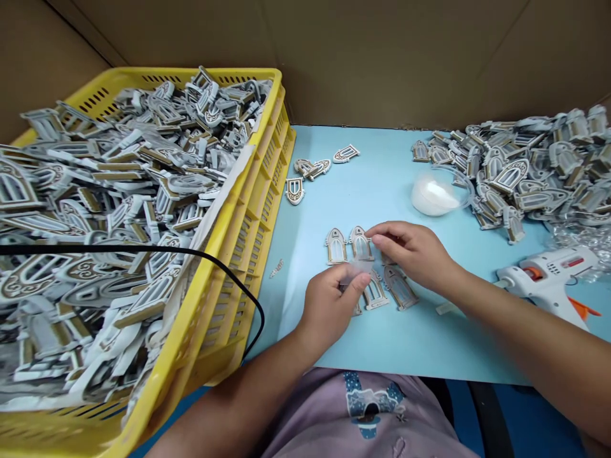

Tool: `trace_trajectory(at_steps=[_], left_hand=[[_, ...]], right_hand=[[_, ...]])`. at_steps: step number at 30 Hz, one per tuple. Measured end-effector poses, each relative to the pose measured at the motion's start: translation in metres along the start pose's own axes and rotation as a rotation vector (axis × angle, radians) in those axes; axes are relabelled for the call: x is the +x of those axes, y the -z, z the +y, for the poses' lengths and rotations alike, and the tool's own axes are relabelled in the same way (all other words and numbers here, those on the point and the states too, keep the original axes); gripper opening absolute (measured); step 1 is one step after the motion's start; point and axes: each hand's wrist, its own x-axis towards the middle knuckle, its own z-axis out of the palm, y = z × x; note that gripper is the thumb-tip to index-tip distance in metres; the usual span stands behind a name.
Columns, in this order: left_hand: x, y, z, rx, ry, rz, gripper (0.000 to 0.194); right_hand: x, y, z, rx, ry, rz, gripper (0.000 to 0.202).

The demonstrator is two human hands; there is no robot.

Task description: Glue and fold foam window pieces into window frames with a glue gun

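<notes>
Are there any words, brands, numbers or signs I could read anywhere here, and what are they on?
None that I can read.
White glue gun: a red marking on its side, too small and blurred to read.
Purple shirt: a printed picture and small dark squiggles; I can make out no words.
Arched window pieces: no lettering I can make out.

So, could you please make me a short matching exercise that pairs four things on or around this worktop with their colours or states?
1. Left hand
2. Crate
3. Glue gun
4. Cable

A. White, with orange parts
B. Black and partly curved
C. Holding a translucent piece
D. Yellow, with slotted sides

Pairs: 1-C, 2-D, 3-A, 4-B
</notes>
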Motion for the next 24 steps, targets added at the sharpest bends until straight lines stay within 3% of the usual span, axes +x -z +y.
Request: trace_trajectory(at_steps=[3,6,13,16,19,22,24], left_hand=[[-0.002,0.0,0.008,-0.232,0.175,-0.016,0.027],[-0.005,-0.004,0.015,-0.241,0.172,-0.034,0.026],[-0.006,-0.005,0.02,-0.074,0.029,-0.027,0.026],[-0.004,-0.007,0.021,0.241,-0.19,-0.109,0.02],[-0.002,-0.016,0.024,0.513,-0.387,-0.266,0.014],[0.001,-0.031,0.024,0.655,-0.441,-0.327,0.021],[0.004,-0.039,0.022,0.733,-0.461,-0.315,0.027]], right_hand=[[-0.015,0.004,-0.014,0.428,-0.177,-0.135,0.033],[-0.024,0.004,-0.021,0.765,-0.357,-0.17,0.031],[-0.026,0.022,-0.008,0.866,-0.367,-0.086,0.022],[-0.018,0.037,0.012,0.626,-0.281,-0.047,0.014],[-0.008,0.048,0.035,0.237,-0.229,-0.04,0.024],[0.002,0.052,0.046,0.046,-0.199,-0.1,0.039],[0.009,0.051,0.046,-0.051,-0.164,-0.154,0.036]])
